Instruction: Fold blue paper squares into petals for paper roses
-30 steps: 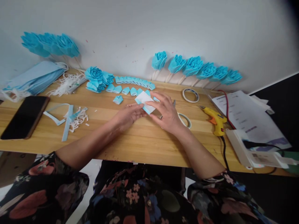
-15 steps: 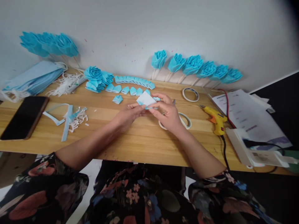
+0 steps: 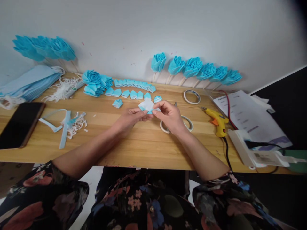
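Note:
Between my two hands is a small piece of blue-and-white mask fabric [image 3: 146, 104], white side up, with a blue edge folded over at the bottom. My left hand [image 3: 133, 117] pinches its left side between thumb and fingers. At the right side, my right hand [image 3: 169, 115] closes thumb and fingertips on the fold. Just beyond lie folded blue petals [image 3: 133, 94] in a row, with a longer overlapping strip of petals [image 3: 134, 84] behind them. One loose folded petal [image 3: 117, 103] sits left of the fabric. Scissors [image 3: 187, 123] are partly hidden under my right hand.
Blue fabric roses on sticks [image 3: 192, 66] lean against the wall. At left are stacked face masks [image 3: 31, 81], a phone [image 3: 20, 124] and cut scraps [image 3: 64, 127]. A tape roll [image 3: 192, 96], yellow glue gun [image 3: 218, 121], papers [image 3: 249, 118] and power strip [image 3: 247, 148] are at right.
The fabric's top corner looks lower and the piece flatter, with more of its blue lower edge folded. My right fingers have come down onto that edge. The view has shifted slightly.

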`<action>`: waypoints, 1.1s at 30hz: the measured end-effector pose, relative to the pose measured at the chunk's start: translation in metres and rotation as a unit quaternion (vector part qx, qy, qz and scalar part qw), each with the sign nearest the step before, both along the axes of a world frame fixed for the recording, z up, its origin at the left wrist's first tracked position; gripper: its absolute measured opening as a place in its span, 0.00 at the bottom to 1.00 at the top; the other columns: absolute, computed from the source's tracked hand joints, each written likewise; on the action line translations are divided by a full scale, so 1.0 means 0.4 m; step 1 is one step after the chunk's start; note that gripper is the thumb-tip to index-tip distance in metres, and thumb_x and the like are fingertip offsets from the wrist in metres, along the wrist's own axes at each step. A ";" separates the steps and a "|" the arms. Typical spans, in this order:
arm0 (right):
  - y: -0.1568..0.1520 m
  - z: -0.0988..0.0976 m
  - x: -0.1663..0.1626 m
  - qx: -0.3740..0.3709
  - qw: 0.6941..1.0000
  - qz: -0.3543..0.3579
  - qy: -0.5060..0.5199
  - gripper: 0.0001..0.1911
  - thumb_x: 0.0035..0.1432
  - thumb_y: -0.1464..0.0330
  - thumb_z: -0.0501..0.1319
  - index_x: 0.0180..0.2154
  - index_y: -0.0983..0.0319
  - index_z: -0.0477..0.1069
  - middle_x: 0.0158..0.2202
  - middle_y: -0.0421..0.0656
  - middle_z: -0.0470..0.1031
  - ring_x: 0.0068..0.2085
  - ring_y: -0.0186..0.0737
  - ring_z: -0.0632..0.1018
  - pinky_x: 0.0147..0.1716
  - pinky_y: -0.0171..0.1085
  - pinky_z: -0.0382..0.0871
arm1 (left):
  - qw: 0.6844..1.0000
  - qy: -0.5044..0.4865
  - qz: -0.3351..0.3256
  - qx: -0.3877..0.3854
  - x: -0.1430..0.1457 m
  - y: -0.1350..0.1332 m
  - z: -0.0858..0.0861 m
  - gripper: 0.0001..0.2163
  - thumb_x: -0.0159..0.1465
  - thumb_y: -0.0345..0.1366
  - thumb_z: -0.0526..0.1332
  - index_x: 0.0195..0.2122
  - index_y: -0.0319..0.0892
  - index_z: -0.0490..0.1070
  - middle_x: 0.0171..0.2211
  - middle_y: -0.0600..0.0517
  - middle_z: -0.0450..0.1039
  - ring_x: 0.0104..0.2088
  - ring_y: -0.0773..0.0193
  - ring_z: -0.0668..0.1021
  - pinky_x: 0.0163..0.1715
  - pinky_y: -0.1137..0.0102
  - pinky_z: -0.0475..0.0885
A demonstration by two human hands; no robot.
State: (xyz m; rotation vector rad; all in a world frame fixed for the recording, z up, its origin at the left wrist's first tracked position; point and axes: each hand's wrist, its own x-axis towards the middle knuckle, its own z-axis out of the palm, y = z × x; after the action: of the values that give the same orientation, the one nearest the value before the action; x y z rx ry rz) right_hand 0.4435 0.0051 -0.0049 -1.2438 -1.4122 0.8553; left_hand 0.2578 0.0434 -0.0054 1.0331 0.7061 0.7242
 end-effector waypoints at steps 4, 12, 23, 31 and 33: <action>-0.001 0.006 -0.004 -0.016 0.999 0.017 0.046 0.20 0.55 0.66 0.66 0.50 0.56 0.70 0.36 0.39 0.77 0.38 0.38 0.78 0.42 0.41 0.73 | 1.000 0.007 -0.010 0.012 -0.001 0.004 -0.003 0.14 0.57 0.47 0.71 0.34 0.40 0.81 0.36 0.45 0.83 0.39 0.59 0.80 0.48 0.61 0.70; -0.008 0.013 -0.016 -0.051 0.994 0.037 0.092 0.26 0.55 0.61 0.67 0.55 0.55 0.69 0.39 0.41 0.79 0.42 0.41 0.79 0.47 0.44 0.75 | 0.996 0.051 0.022 0.069 0.001 0.009 0.000 0.13 0.56 0.45 0.72 0.28 0.40 0.79 0.29 0.50 0.79 0.30 0.66 0.75 0.38 0.67 0.69; -0.006 0.004 -0.015 -0.084 0.986 0.075 0.126 0.26 0.51 0.59 0.71 0.51 0.55 0.73 0.42 0.42 0.81 0.45 0.43 0.80 0.45 0.44 0.78 | 0.987 0.077 0.030 0.137 -0.006 0.008 0.014 0.11 0.58 0.42 0.69 0.27 0.40 0.75 0.26 0.53 0.75 0.30 0.65 0.74 0.38 0.67 0.68; -0.002 -0.006 -0.019 -0.082 0.985 0.040 0.145 0.25 0.49 0.59 0.72 0.49 0.56 0.74 0.41 0.41 0.81 0.45 0.42 0.80 0.48 0.46 0.77 | 0.991 0.055 0.012 0.120 -0.008 0.004 -0.005 0.13 0.62 0.47 0.67 0.29 0.42 0.80 0.29 0.51 0.78 0.32 0.64 0.75 0.39 0.68 0.69; -0.003 0.000 -0.020 -0.085 0.985 0.035 0.143 0.25 0.47 0.59 0.73 0.48 0.56 0.74 0.41 0.41 0.81 0.43 0.42 0.80 0.46 0.45 0.77 | 0.992 0.054 0.017 0.114 -0.009 0.006 -0.005 0.12 0.61 0.46 0.67 0.29 0.42 0.81 0.28 0.51 0.78 0.31 0.64 0.75 0.38 0.68 0.69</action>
State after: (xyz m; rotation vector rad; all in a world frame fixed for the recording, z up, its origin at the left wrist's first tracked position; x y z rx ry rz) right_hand 0.4354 0.0038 -0.0049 -1.1483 -1.1759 1.1731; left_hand 0.2543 0.0457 -0.0076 1.2798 0.7473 0.7963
